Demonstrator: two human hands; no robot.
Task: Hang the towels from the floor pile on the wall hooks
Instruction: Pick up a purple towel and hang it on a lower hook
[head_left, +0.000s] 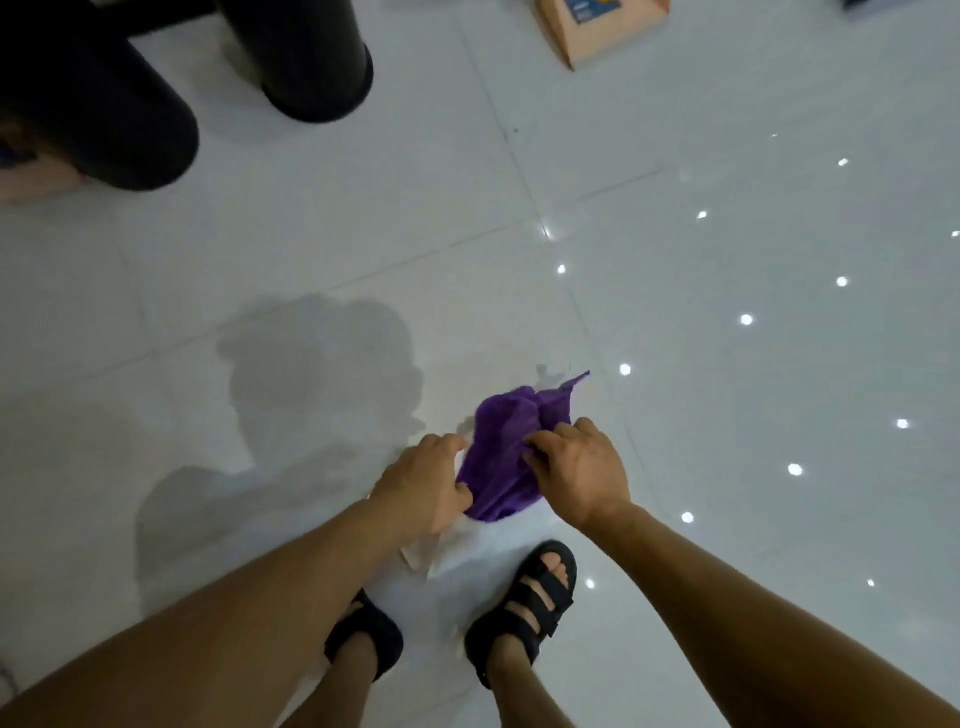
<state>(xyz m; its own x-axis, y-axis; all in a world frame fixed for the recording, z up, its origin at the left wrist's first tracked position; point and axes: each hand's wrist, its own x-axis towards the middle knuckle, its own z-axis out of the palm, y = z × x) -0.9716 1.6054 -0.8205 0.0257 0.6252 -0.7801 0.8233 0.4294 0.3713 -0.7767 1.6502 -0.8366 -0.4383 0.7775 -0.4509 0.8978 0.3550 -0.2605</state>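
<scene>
Two hands: both gripping purple towel, lower centre of frame
Left hand: fingers curled into towel's left edge
Right hand: pinching towel's right side
White towel: on tiled floor beneath, beside sandals

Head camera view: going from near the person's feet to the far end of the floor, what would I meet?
Black sandals → white towel → purple towel gripped by left hand and right hand → cardboard box.

white towel half hidden under hands, box cropped
</scene>
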